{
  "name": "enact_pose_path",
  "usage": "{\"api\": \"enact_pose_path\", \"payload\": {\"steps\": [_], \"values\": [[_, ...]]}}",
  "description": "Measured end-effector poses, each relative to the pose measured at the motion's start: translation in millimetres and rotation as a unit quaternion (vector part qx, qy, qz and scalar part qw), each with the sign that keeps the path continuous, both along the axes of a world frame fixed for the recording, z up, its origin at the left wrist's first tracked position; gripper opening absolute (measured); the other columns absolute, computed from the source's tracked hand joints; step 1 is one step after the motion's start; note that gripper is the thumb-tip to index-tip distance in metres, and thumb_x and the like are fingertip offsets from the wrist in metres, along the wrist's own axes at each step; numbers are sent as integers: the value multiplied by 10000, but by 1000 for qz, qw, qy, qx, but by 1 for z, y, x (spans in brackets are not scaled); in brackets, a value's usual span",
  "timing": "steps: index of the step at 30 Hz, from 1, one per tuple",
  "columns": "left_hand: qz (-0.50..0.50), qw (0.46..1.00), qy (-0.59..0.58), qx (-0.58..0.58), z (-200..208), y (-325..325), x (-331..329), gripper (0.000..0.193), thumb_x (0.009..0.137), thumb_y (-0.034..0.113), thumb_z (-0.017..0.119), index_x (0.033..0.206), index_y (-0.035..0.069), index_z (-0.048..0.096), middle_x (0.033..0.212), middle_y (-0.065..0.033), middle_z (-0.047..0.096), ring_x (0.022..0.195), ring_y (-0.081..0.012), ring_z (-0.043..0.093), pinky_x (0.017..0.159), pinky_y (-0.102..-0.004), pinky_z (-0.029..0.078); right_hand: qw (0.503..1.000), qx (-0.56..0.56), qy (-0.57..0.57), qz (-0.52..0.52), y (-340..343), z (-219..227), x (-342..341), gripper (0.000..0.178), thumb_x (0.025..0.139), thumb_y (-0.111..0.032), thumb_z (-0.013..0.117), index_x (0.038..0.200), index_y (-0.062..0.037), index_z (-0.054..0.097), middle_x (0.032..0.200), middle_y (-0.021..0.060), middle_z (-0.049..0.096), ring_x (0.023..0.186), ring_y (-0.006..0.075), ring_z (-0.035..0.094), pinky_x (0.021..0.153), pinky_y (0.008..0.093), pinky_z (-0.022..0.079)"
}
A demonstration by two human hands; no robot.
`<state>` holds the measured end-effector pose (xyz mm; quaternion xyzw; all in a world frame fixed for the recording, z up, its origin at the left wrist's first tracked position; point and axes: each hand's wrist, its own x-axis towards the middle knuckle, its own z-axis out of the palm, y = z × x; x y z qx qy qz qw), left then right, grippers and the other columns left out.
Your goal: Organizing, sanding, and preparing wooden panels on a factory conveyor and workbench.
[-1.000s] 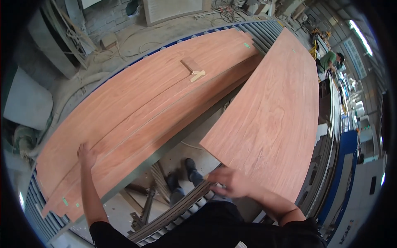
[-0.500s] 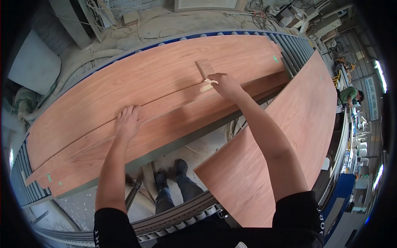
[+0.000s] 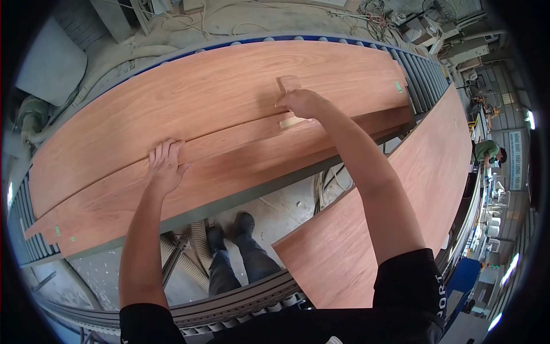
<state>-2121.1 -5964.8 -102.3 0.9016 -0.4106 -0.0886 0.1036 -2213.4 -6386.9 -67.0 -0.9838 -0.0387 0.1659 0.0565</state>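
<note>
My left hand (image 3: 165, 166) lies on the reddish wood-grain boards, fingers stretched out across the seam between the wide far board (image 3: 217, 86) and the narrower near board (image 3: 123, 198). My right hand (image 3: 302, 104) is over the same seam farther right, its fingers bent and closed. What they grip, if anything, is hidden. A small brown wooden block (image 3: 288, 84) shows just beyond those fingers, its near end covered by the hand. Below the hand, a short pale strip (image 3: 292, 122) rests on the near board.
A roller conveyor (image 3: 417, 80) bears the boards. Another large wood-grain panel (image 3: 395, 183) slants along my right side. Ribbed hoses (image 3: 197, 246) run on the floor near my feet. A person in green (image 3: 487, 150) is far off at the right. Green tape marks (image 3: 399, 86) show at the board ends.
My right hand has shifted left and away from me, onto the near end of the small block. The view has shifted slightly. My left hand stays on the seam, its fingers spread more.
</note>
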Motion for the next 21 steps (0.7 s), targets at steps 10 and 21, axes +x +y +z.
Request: {"api": "enact_pose_path", "payload": {"steps": [10,21], "values": [[14,1000,21,13,2,0,-1,596,829,257,680,1338,124,400,1340,-105,398,1265,-281,349,1052,-415,249,993,66,-100,-5,-4,2,-36,333,840,-48,558,1144,-147,652,957,112,683,869,285,651,776,389,518],[37,997,50,43,9,-6,-2,587,841,245,668,1341,125,387,1351,-87,384,1291,-264,322,1059,-412,242,999,3,-20,-27,-33,40,-107,452,810,-23,566,1246,-137,590,846,113,655,811,306,646,750,406,513]]}}
